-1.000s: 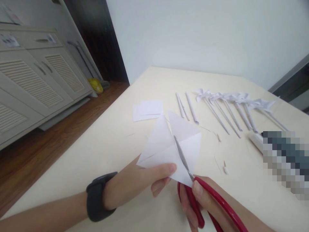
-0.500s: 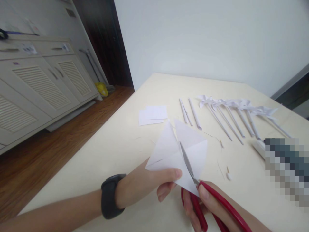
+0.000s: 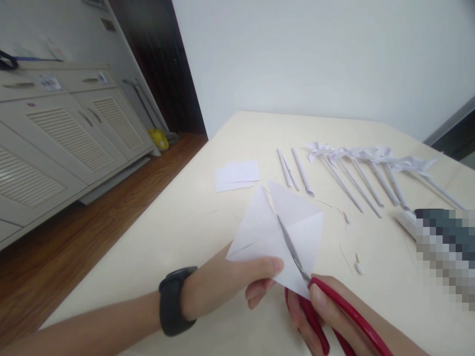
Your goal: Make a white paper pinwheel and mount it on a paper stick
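A square of white paper [image 3: 252,237] is pinched in my left hand [image 3: 252,279], thumb on top and fingers underneath. One slit runs into it from the far corner, and a shorter slit shows near its left corner. My right hand [image 3: 315,311] grips red-handled scissors [image 3: 356,321]. Their blades lie across the paper from its near right corner toward the middle, one blade visible on top; the other blade is mostly hidden beneath. A black watch band sits on my left wrist.
Two white paper sheets [image 3: 237,175] overlap beyond the left hand. Several rolled paper sticks [image 3: 302,170] lie farther back. Several paper pinwheels [image 3: 371,155] on sticks lie in a row at right. Two small white-tipped bits [image 3: 358,267] with threads and a blurred-out object [image 3: 445,247] lie nearer.
The view has shifted slightly, so most things sit a little differently in the picture. The blades appear closer together on the paper; both hands keep their holds.
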`<state>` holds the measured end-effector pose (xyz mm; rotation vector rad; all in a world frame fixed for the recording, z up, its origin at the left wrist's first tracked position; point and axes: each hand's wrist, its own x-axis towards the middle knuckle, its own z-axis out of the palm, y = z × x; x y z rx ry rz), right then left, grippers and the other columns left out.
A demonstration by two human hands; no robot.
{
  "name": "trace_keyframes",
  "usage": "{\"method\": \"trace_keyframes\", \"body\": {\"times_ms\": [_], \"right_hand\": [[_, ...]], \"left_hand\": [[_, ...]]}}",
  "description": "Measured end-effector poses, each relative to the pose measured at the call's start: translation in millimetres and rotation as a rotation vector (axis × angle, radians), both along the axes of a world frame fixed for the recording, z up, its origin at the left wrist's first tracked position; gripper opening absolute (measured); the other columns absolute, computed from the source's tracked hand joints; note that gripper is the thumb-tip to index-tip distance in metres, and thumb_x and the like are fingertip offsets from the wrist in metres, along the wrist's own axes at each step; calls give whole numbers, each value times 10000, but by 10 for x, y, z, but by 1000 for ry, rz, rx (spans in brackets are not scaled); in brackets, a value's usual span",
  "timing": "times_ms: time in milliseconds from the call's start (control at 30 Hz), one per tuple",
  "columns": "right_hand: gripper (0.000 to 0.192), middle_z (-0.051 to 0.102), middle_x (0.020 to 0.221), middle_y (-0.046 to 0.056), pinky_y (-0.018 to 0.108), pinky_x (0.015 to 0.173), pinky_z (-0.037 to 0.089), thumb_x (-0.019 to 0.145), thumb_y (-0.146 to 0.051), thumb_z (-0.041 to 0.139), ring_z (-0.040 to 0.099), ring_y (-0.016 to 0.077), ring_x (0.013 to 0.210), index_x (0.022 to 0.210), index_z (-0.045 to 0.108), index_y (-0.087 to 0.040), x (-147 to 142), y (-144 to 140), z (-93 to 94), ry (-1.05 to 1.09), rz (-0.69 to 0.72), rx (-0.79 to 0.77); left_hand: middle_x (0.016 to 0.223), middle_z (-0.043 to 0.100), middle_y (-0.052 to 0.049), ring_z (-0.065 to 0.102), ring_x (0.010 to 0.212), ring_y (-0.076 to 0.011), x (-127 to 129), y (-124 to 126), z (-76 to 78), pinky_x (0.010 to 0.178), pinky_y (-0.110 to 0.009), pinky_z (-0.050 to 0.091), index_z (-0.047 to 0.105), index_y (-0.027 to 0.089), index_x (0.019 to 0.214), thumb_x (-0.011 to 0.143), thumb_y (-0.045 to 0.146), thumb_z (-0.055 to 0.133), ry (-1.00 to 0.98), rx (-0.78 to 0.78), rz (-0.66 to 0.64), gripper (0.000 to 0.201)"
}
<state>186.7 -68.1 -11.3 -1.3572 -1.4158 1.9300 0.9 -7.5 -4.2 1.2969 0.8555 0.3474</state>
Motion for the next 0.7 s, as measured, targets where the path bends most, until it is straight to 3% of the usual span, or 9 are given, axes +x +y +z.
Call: {"method": "trace_keyframes", "body": {"times_ms": [300, 433, 600, 700], "right_hand": [[521, 502, 559, 9, 338, 696, 448, 842, -590, 247, 491, 146, 520, 750, 544, -172, 13, -24, -69, 51, -14, 72], [527, 521, 602, 25, 330, 677, 451, 841, -592, 232, 507, 162, 575, 789, 545, -171, 36, -17, -91, 74, 26, 80], [531, 494, 566, 3, 306, 620, 461, 839, -600, 220, 457, 131, 496, 818, 542, -178, 42, -6, -21, 6, 54, 21], [518, 472, 528, -11, 286, 590, 460, 850, -585, 214, 430, 118, 460, 798, 535, -182, 31, 3, -21, 9, 61, 78]], "left_hand": [[410, 391, 40, 396, 421, -82, 10, -26, 6, 482, -215, 347, 394, 158, 443, 838, 346, 441, -56, 28, -36, 440], [413, 377, 41, 403, 432, -80, 5, -19, 20, 486, -208, 346, 371, 160, 433, 842, 324, 439, -80, 47, -57, 446], [421, 401, 35, 405, 434, -78, -8, -13, -14, 486, -205, 349, 385, 151, 434, 842, 365, 434, -43, 39, -68, 463], [423, 409, 35, 407, 430, -76, -6, -9, -24, 487, -203, 351, 399, 147, 442, 840, 370, 435, -14, 32, -69, 457]]}}
